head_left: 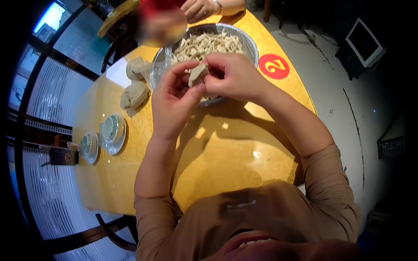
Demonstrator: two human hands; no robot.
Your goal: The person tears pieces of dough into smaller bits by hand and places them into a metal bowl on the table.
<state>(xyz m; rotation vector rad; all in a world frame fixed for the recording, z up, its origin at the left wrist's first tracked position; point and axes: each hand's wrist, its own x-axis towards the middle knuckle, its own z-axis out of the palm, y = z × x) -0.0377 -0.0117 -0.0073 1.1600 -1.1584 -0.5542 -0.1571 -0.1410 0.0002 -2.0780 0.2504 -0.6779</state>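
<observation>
A small pale piece of dough (198,75) is pinched between my two hands, above the near rim of a large metal bowl (254,51). My left hand (173,93) has its fingers curled round the piece from the left, thumb at its lower edge. From the right, my right hand (233,77) grips the piece's other side between thumb and fingers. Many pale dough strips or pieces (209,45) fill the bowl behind my hands. Clear plastic (157,69) hangs over the bowl's left rim.
Two dough lumps (134,95) rest left of the bowl on the yellow table (235,152). Wrapped dishes (114,129) stand farther left. A red round sticker (274,66) lies at the right. Another person's hand (200,8) is beyond the bowl.
</observation>
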